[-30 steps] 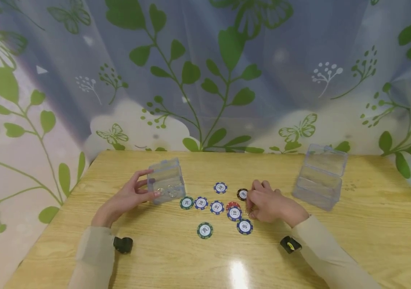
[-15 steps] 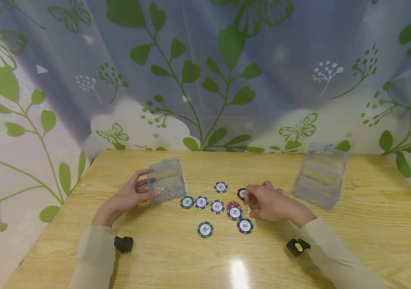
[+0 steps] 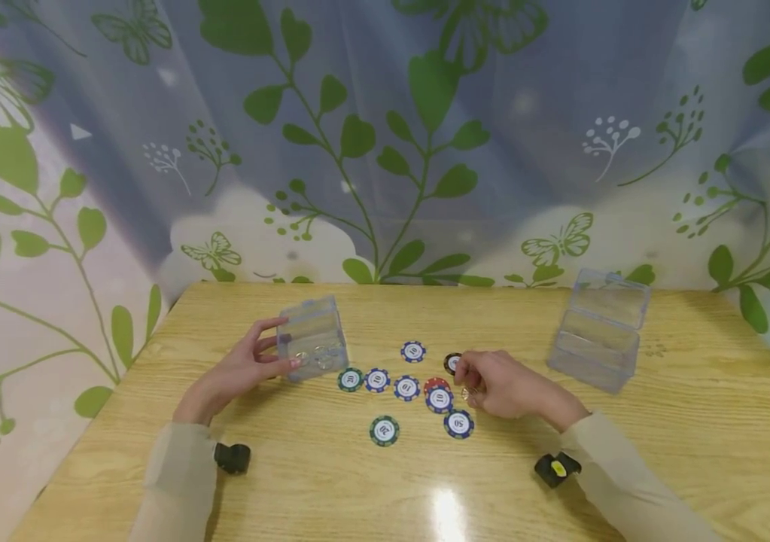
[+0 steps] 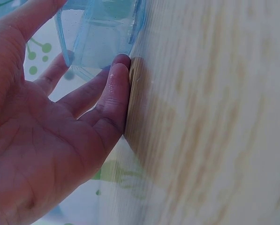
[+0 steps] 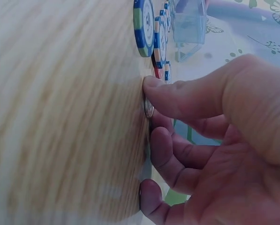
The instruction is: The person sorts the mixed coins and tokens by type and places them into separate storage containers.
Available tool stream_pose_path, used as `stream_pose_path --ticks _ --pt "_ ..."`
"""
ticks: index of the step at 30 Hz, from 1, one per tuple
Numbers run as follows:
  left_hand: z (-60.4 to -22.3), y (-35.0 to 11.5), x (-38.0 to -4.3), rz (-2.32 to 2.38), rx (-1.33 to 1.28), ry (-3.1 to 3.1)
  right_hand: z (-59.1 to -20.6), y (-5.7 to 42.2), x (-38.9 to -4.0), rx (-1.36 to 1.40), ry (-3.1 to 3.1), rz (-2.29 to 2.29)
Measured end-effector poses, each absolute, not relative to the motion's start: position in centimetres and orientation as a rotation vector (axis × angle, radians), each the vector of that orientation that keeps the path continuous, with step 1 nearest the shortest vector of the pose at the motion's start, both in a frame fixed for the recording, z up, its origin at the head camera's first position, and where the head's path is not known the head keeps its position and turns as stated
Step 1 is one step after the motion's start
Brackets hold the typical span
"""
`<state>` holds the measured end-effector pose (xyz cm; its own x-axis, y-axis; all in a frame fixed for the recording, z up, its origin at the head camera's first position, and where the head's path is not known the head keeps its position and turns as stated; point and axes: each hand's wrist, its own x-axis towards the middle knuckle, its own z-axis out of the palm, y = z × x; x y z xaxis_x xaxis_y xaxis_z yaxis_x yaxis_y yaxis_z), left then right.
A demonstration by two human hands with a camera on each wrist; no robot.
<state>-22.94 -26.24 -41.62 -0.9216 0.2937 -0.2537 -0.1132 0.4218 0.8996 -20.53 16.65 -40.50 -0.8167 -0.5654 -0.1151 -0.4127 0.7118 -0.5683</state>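
Observation:
My left hand point(image 3: 238, 369) grips the left side of a clear plastic box point(image 3: 310, 331), thumb at its front corner and fingers along its side. Its lid is up, and several shiny round coins lie inside. My right hand point(image 3: 503, 385) is low on the table with its fingers curled. Its thumb and fingertips pinch at a small coin point(image 5: 149, 108), which lies close to the wood in the right wrist view. Just beyond the fingertips is a black poker chip point(image 3: 452, 364), partly covered. A blue chip point(image 3: 439, 400) overlaps a red chip point(image 3: 436, 385) to the left.
Several more poker chips lie mid-table, among them a green chip point(image 3: 384, 430) nearer me and a blue chip point(image 3: 413, 351) farther back. A second clear box point(image 3: 595, 350) stands with its lid up at the right. Behind the wooden table point(image 3: 290, 482) hangs a leaf-print curtain point(image 3: 385, 188).
My right hand has shifted slightly and its fingers have changed pose around the coin, which shows more than a second ago. The left hand and its box stay put.

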Motion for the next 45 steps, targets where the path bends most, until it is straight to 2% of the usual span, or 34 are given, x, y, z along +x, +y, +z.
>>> stream_pose_path --ticks 45 --pt "-41.6 -26.2 -22.8 1.538 0.151 2.293 -41.8 19.4 -20.9 -0.895 2.518 -1.169"
